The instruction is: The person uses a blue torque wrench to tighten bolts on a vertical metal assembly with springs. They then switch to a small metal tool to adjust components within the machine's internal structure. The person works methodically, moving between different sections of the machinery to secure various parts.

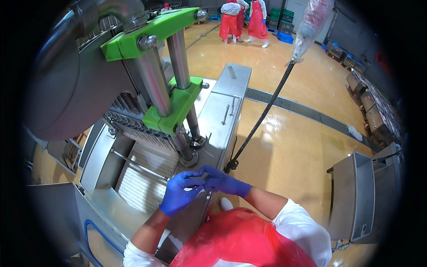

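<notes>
From the head camera, both hands meet in front of the person's chest, above the near right edge of a stainless steel machine [222, 111]. The left hand [178, 196], in a blue glove, is turned palm-in with its fingers curled, thumb and forefinger reaching toward the other hand. The right hand [220, 180], gloved the same blue, comes in from the right with its fingers bent, and its fingertips touch those of the left hand. The two seem to pinch at the left glove's fingertips (whether anything small sits between them cannot be told). Neither hand grips a tool.

Just below the hands lies the machine's perforated white conveyor belt [142, 178], running up toward a toothed roller section under two steel columns [153, 80] clamped by bright green blocks [171, 111]. A large grey round housing [66, 84] fills the upper left. A black hose [262, 115] hangs down beside the right edge of the machine, its upper end wrapped in clear plastic. The person wears a red apron [240, 242] over white sleeves. On the yellow floor [289, 151] a drain grate [293, 106] crosses diagonally, a steel cabinet [356, 196] stands at the right, and other people in red aprons [242, 20] stand far off at the top.
</notes>
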The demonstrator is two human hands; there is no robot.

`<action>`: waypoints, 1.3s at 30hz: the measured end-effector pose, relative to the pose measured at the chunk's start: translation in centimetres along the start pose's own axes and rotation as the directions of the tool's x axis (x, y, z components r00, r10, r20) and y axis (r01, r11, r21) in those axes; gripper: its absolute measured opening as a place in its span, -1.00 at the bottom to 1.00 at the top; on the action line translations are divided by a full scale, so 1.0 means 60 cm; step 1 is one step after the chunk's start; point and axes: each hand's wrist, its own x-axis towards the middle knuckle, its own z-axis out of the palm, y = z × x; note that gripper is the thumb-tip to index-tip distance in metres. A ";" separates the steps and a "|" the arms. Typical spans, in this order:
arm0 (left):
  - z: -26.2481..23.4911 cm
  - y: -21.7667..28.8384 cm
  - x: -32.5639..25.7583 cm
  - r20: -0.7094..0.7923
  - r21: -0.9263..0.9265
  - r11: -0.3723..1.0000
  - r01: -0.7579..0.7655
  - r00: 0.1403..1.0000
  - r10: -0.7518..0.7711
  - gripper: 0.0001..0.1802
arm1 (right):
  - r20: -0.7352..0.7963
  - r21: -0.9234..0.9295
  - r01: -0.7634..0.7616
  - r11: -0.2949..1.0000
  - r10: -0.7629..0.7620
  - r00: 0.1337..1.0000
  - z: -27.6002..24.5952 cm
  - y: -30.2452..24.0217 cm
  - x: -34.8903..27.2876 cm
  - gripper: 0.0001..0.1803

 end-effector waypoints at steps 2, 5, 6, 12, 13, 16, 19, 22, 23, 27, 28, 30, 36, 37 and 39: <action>0.004 -0.003 -0.006 -0.006 -0.014 0.998 0.053 0.999 -0.053 -0.75 | 0.021 -0.018 0.062 0.998 -0.061 0.998 -0.006 0.017 0.003 -0.56; -0.004 0.023 -0.006 0.033 0.018 0.992 0.129 0.991 -0.129 -0.77 | 0.071 -0.059 0.130 0.990 -0.126 0.989 -0.019 0.021 0.006 -0.54; -0.008 0.025 -0.004 0.029 0.027 0.990 0.142 0.989 -0.142 -0.78 | 0.092 -0.074 0.149 0.986 -0.142 0.986 -0.025 0.018 0.005 -0.53; -0.062 0.044 0.008 0.118 -0.248 0.859 0.448 0.894 -0.432 -0.74 | 0.204 -0.731 0.484 0.482 -0.522 0.828 -0.018 -0.019 0.009 -0.67; -0.073 0.054 0.012 0.126 -0.271 0.833 0.482 0.876 -0.466 -0.73 | 0.192 -0.755 0.472 0.454 -0.535 0.823 -0.010 -0.019 0.013 -0.69; -0.117 0.036 -0.002 0.203 -0.420 0.724 0.548 0.834 -0.513 -0.64 | 0.191 -0.809 0.484 0.334 -0.630 0.753 0.017 -0.009 0.044 -0.70; -0.171 0.025 -0.014 0.275 -0.530 0.671 0.518 0.854 -0.442 -0.62 | 0.203 -0.856 0.477 0.200 -0.717 0.666 0.042 0.026 0.088 -0.67; -0.239 0.006 0.001 0.331 -0.467 0.731 0.498 0.864 -0.378 -0.66 | 0.058 -0.860 0.399 0.318 -0.717 0.695 0.091 0.006 0.118 -0.70; -0.259 0.007 0.010 0.312 -0.433 0.734 0.523 0.851 -0.422 -0.67 | 0.018 -0.855 0.378 0.356 -0.706 0.708 0.098 0.003 0.135 -0.70; -0.362 -0.004 -0.001 0.149 -0.408 0.776 0.482 0.873 -0.464 -0.72 | -0.104 -0.706 0.402 0.582 -0.648 0.755 0.133 0.032 0.226 -0.78; -0.391 -0.016 0.002 0.036 -0.484 0.770 0.416 0.888 -0.458 -0.73 | -0.134 -0.653 0.405 0.640 -0.624 0.770 0.137 0.046 0.260 -0.79; -0.443 -0.062 0.012 -0.175 -0.601 0.751 0.274 0.872 -0.457 -0.74 | -0.229 -0.396 0.254 0.882 -0.363 0.903 0.148 0.065 0.343 -0.82; -0.487 -0.306 0.075 -0.596 -0.490 0.866 0.098 0.687 -0.415 -0.83 | -0.231 0.127 0.033 0.991 -0.003 0.973 0.200 0.035 0.631 -0.87; -0.488 -0.343 0.081 -0.673 -0.341 0.933 0.111 0.664 -0.325 -0.85 | -0.220 0.154 0.052 0.987 -0.017 0.975 0.212 0.047 0.678 -0.88; -0.482 -0.370 0.112 -0.743 -0.270 0.949 0.162 0.591 -0.313 -0.87 | -0.232 0.164 0.051 0.985 -0.012 0.973 0.221 0.049 0.752 -0.89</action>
